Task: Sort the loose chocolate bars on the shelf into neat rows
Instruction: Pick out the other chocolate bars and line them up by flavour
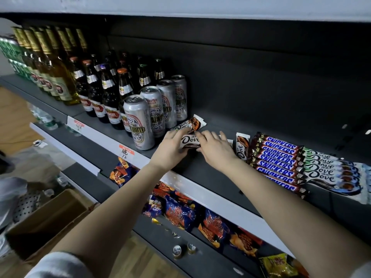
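Shelf (200,173), front: left hand (172,145) and right hand (215,150), the fingers of each clamped on opposite ends of one Dove bar (190,140). Behind: second loose Dove bar (188,124), askew beside the cans (138,121). Step judged: gathering strays. Next move calls for carrying it right and squaring it beside the Snickers row (279,163).

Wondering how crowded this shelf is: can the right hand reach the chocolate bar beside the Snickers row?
Probably yes: that chocolate bar lies just beside the right hand, nothing between, though it holds a second bar.
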Tool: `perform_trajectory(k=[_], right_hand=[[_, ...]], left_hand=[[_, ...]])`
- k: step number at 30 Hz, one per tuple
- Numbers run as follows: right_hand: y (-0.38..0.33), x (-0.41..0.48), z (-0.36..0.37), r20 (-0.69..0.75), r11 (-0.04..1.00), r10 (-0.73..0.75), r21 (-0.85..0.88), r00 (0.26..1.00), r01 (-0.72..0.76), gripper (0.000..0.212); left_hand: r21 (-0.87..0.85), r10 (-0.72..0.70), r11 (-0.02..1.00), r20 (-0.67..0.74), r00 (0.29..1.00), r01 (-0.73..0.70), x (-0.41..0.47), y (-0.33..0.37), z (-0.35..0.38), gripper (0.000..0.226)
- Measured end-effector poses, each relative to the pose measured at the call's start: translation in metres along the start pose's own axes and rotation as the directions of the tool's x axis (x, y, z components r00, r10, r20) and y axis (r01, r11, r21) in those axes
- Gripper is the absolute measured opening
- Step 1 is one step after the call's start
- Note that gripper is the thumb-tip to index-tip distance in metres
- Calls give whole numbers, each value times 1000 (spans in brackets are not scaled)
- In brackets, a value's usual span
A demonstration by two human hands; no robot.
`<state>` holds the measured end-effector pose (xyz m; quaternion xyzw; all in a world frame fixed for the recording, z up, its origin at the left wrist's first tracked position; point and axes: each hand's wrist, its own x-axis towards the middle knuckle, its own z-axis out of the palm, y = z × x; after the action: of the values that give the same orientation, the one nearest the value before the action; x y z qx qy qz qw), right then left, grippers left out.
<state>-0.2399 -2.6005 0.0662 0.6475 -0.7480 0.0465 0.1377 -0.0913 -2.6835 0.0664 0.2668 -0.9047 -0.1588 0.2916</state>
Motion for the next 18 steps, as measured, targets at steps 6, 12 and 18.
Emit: perform_trajectory(k=[6, 12, 18], right_hand=[[34, -16, -9, -269, 998, 30, -50, 963, -45, 55], [115, -70, -34, -274, 990, 121, 100, 954, -97, 52], [186, -141, -47, -238, 943, 325, 158, 915, -294, 52]], left_hand=[[59, 25, 998, -110, 994, -18, 22, 23, 13, 50], [10, 101, 995, -81, 992, -101, 52, 86, 51, 47], [-73, 186, 980, -19, 982, -186, 71, 166, 96, 48]])
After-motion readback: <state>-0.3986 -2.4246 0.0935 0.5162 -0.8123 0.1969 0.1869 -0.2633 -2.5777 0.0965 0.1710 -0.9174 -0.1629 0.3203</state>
